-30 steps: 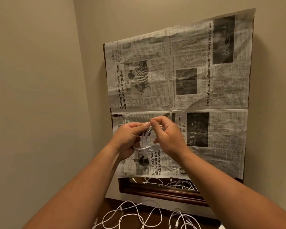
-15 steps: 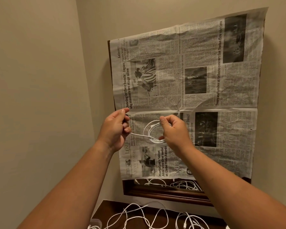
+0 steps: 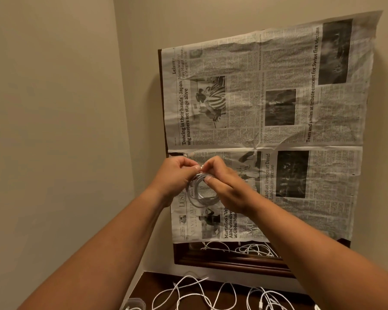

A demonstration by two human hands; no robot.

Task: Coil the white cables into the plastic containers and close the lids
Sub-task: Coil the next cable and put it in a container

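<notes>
Closing in after drawing a strand out sideways, the left hand [image 3: 175,175] pinched the top of the white cable coil [image 3: 203,198], held in the air before the newspaper [image 3: 278,108]. The right hand [image 3: 225,189] pinched it too, fingertips meeting. Another loop seemed added. The plastic container [image 3: 133,304] and loose cables [image 3: 199,294] waited on the desk [image 3: 240,289] below.

Head-worn view, close, facing newspaper [image 3: 278,97]
</notes>
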